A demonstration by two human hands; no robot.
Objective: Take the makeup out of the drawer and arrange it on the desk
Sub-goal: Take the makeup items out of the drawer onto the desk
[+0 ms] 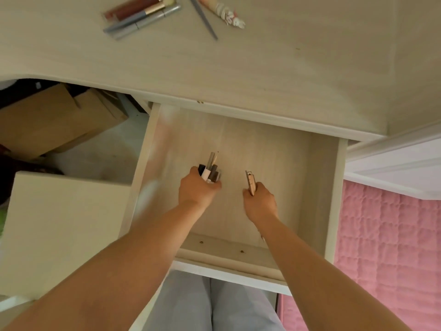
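I saw a bundle of makeup sticks [210, 169] gathered in my left hand [198, 189], its grip curled tight round them above the floor of the open drawer [307, 177]. My right hand [259, 201] pinched a slim compact [250, 183], held edge-up just beside the bundle but apart from it. Both hands were inside the drawer. Up on the surface [262, 68], well away from the drawer, a cluster of tubes and brushes [140, 16] lay side by side, with a thin grey stick [204, 17] and a pink-and-white item [225, 14] near them, all blurred. A pink quilted bed [386, 247] lay to the right, cardboard boxes [55, 118] to the left.
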